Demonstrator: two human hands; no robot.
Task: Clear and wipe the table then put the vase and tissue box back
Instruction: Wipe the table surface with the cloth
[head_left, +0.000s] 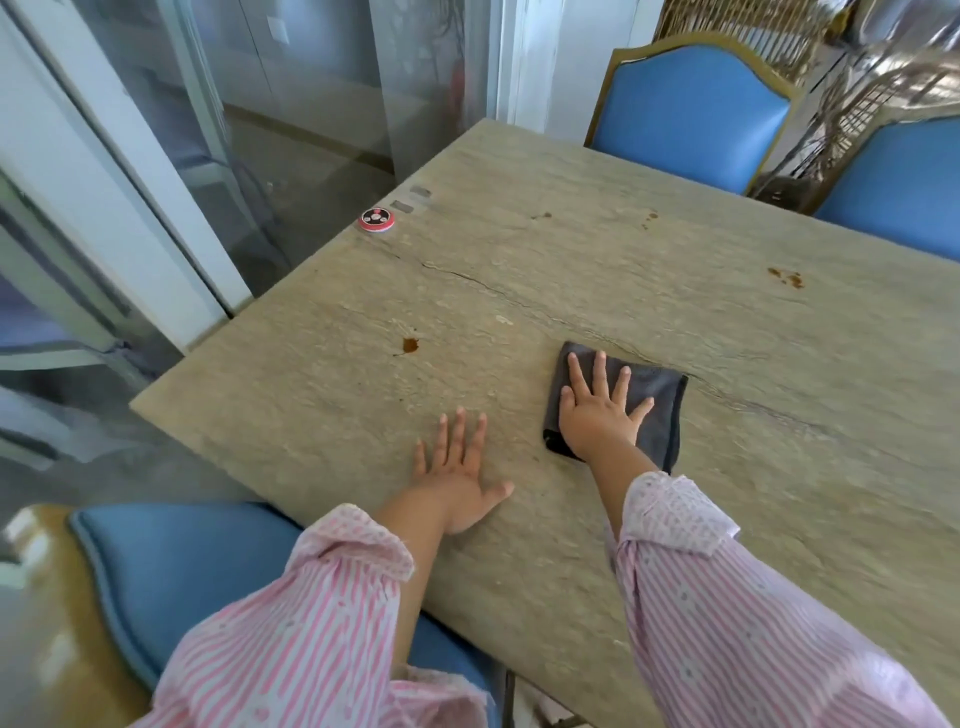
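A folded dark grey cloth (660, 410) lies on the beige stone table (597, 270) near its middle. My right hand (597, 410) presses flat on the cloth with straight, spread fingers. To its left, my left hand (457, 467) rests flat on the bare tabletop near the front edge. A brown stain (409, 344) marks the table left of the cloth. More brown spots (787, 277) sit at the far right and further spots (648, 217) towards the back. No vase or tissue box is in view.
A round red and white button (376, 219) sits at the table's left edge. Blue chairs stand at the back (691, 109), the back right (898, 187) and the near left (171, 571). Glass panels and a white frame (130, 171) run along the left.
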